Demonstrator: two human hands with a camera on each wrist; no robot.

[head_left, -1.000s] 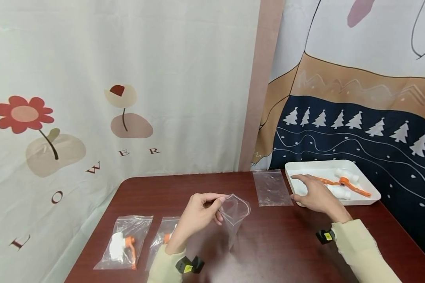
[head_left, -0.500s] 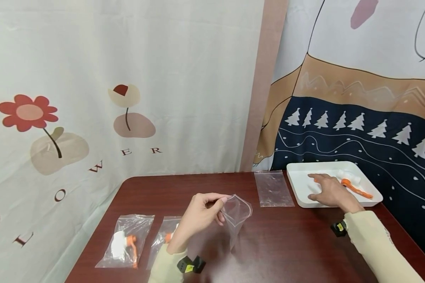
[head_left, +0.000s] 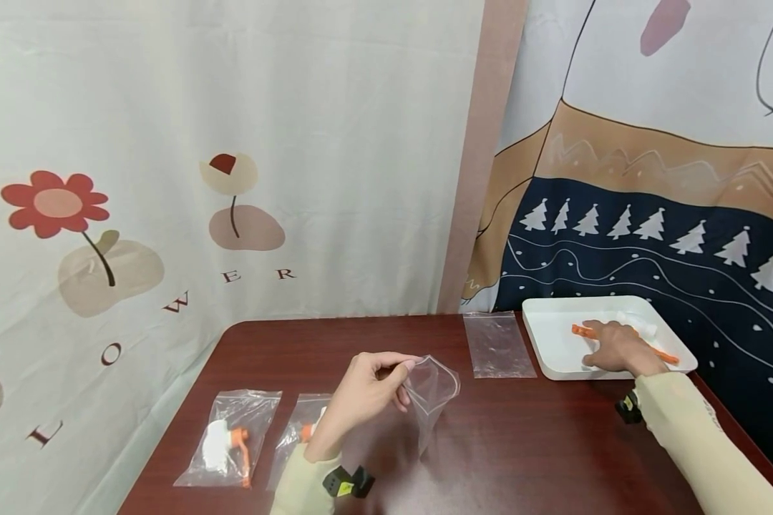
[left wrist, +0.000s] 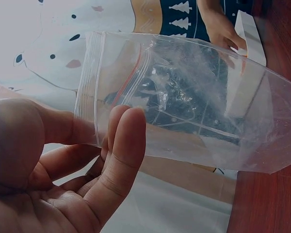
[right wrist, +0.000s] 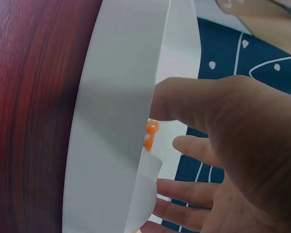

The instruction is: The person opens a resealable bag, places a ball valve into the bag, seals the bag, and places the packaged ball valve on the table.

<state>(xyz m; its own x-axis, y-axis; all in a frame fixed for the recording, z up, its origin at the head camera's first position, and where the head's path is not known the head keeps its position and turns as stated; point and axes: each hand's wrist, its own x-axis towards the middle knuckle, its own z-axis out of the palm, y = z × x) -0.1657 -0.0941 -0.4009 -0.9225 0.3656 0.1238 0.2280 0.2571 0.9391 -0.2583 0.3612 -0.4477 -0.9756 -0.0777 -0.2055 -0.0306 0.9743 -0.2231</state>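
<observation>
My left hand [head_left: 367, 390] pinches a clear zip-lock bag [head_left: 433, 390] by its mouth between thumb and fingers. The bag hangs open above the table, and nothing shows inside it in the left wrist view [left wrist: 179, 97]. At the right, my right hand [head_left: 618, 347] is over a white tray [head_left: 550, 325], its fingers spread and reaching down inside. Beneath it lie orange strap-like parts [head_left: 582, 331] and a white bottle-like piece [head_left: 644, 327], partly hidden by the hand. The right wrist view shows the fingers near a white piece [right wrist: 148, 177]; contact cannot be made out.
A flat clear zip-lock bag [head_left: 499, 347] lies left of the tray. At the front left is a bag [head_left: 215, 443] holding a white bottle-like piece and an orange part. Another filled bag [head_left: 290, 436] is partly behind my left forearm. Curtains hang behind the table [head_left: 489, 436].
My right hand has moved from the tray's left side rightward and down over the white and orange pieces. The left hand keeps holding the bag in nearly the same place.
</observation>
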